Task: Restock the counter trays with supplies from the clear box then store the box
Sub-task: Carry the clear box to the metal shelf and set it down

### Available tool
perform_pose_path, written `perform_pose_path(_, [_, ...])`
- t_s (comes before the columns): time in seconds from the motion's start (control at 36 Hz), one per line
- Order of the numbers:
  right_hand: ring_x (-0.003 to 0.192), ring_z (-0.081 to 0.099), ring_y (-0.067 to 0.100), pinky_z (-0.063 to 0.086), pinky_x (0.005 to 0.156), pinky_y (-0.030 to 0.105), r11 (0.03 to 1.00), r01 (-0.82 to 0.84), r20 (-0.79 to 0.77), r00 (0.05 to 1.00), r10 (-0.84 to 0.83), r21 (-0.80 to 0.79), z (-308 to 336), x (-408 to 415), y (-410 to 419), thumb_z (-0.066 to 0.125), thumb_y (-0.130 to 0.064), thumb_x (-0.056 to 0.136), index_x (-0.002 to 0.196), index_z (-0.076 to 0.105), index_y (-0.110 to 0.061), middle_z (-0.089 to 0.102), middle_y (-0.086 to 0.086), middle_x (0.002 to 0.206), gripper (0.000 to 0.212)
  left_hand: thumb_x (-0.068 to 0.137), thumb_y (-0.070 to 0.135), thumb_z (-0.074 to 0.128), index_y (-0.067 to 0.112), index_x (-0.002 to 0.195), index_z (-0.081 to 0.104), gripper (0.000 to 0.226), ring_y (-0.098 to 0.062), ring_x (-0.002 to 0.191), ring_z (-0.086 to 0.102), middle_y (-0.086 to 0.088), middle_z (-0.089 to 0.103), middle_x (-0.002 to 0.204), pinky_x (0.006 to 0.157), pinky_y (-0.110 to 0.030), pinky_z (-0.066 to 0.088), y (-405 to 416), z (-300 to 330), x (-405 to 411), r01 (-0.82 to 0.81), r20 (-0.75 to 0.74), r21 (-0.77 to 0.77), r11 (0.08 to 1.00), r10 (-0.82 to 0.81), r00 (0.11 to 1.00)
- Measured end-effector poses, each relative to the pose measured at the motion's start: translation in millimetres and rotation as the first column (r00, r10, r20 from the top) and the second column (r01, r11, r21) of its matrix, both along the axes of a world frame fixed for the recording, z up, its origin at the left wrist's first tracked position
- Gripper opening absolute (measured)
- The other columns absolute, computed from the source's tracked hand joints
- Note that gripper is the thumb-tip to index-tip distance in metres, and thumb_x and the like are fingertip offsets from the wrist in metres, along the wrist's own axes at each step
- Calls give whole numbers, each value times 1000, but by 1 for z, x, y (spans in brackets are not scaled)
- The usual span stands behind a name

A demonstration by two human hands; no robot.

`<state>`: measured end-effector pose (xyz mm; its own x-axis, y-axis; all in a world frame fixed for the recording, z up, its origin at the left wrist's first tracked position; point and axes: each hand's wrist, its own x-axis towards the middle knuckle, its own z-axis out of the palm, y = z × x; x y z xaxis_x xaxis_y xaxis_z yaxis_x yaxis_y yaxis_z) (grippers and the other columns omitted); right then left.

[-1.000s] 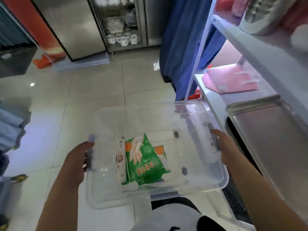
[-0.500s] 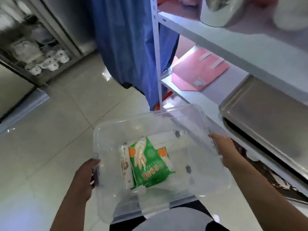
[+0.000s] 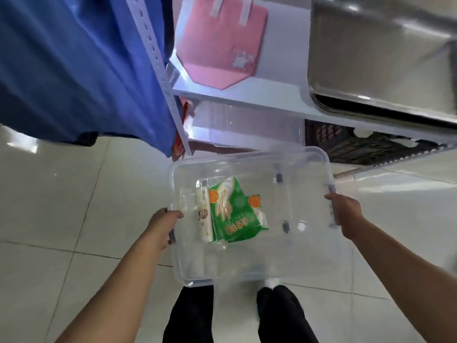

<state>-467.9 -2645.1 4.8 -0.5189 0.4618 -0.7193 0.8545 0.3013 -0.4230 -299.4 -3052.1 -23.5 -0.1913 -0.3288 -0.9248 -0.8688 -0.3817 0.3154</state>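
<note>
I hold the clear box [image 3: 304, 246] level above the tiled floor, in front of a white shelf unit. My left hand [image 3: 163, 225] grips its left handle and my right hand [image 3: 345, 215] grips its right handle. Inside lies a green packet of gloves [image 3: 233, 214] with a narrow white packet [image 3: 204, 219] beside it on the left. The rest of the box is bare.
The white shelf [image 3: 247, 100] carries a pink folded bag [image 3: 222, 40] and stacked steel trays [image 3: 380, 60]. Below it sit a clear bin [image 3: 242, 125] and a black crate [image 3: 356, 147]. A blue cloth [image 3: 81, 65] hangs at the left. My legs stand below.
My view has swung from the room toward the shelf and tilted down. The box has come closer to the lower shelf, held in both hands throughout.
</note>
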Motion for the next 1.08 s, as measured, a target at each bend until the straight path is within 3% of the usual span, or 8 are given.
perform_pose_path(0.06, [59,52,23,52,67,44,999,40,29,999,-40,16,-18,6,3,74,-29,74,79,64,-16,58,4,72,17,89,7,59,13,105,60,17,-26,65,57,-10,60,84,59,-32,48,-5,-22,-8,64,-7,-13,998,-64,998])
perform_pose_path(0.19, [60,53,23,47,54,32,997,58,-7,998,-58,46,-110,20,8,75,-26,75,78,63,-14,59,6,74,17,94,3,50,8,106,58,15,-26,66,53,-12,54,83,56,-30,46,-7,-116,-34,252,8,-78,965,-252,968])
perform_pose_path(0.33, [59,53,22,44,56,31,997,78,-58,995,-77,23,-217,31,28,73,-20,77,80,63,-14,57,7,71,12,94,3,48,4,110,59,20,-27,72,53,-15,57,94,58,-34,48,4,-212,-55,401,6,-93,911,-402,916])
perform_pose_path(0.56, [74,60,36,54,77,53,990,-68,-152,985,86,124,-357,34,42,69,-24,79,72,63,-9,64,23,81,18,93,3,51,-4,113,57,22,-32,78,60,-18,60,90,63,-44,58,3,-318,-72,605,40,-143,783,-606,794])
perform_pose_path(0.72, [73,65,38,54,74,40,876,-243,-212,911,354,417,-409,37,35,57,-37,84,85,65,-15,68,16,79,24,94,10,58,2,101,60,11,-29,81,68,-18,63,95,64,-45,63,-13,-354,-91,752,46,-162,639,-756,652])
perform_pose_path(0.86, [66,56,36,45,66,36,817,-229,-274,865,420,530,-443,29,42,53,-33,86,71,59,-11,59,11,68,27,92,9,62,-3,105,63,18,-32,83,70,-20,64,98,55,-41,60,-19,-362,-105,798,64,-208,565,-807,588])
perform_pose_path(0.97, [69,58,36,48,67,37,847,-197,-322,863,389,494,-454,29,50,56,-38,85,70,60,-13,61,13,72,30,92,11,63,-2,106,63,19,-32,85,70,-20,65,102,57,-43,61,-17,-363,-105,800,86,-265,539,-813,576])
perform_pose_path(1.08, [81,68,38,58,75,50,939,-212,-373,876,306,272,-444,38,59,64,-39,86,88,71,-11,71,17,84,29,96,14,57,5,115,62,22,-32,91,70,-17,65,111,66,-48,63,-18,-358,-92,784,72,-277,555,-802,593])
